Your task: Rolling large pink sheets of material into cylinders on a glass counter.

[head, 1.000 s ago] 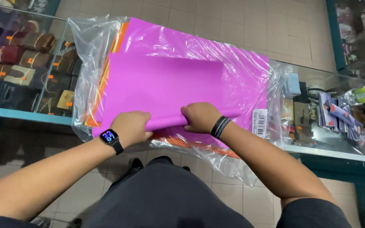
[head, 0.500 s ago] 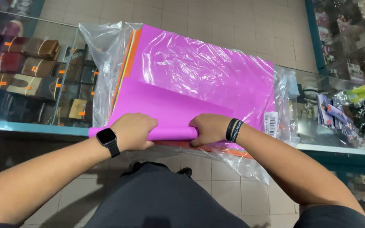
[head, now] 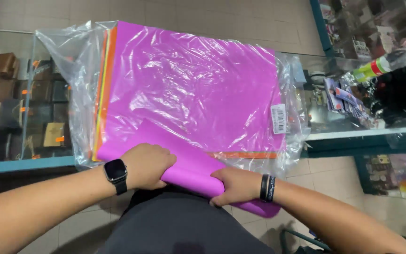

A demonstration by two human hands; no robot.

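A single magenta sheet (head: 191, 162) is curled into a loose roll at the near edge of a glass counter (head: 334, 134). My left hand (head: 146, 164), with a black watch on its wrist, presses on the roll's left part. My right hand (head: 233, 186), with dark bands on its wrist, grips the roll further right, and the roll's end sticks out past it. Behind the roll lies a clear plastic bag (head: 184, 84) holding a stack of coloured sheets, magenta on top with orange and yellow edges showing at the left.
The glass counter shows wallets and small boxes (head: 5, 94) inside at the left. A plastic bottle (head: 384, 63) and packaged goods lie on the counter at the right. Tiled floor runs beyond the counter and below me.
The loose magenta sheet has been rolled up tighter toward me, uncovering more of the bagged stack. Both hands have moved nearer to my body, and the roll now slants down to the right.
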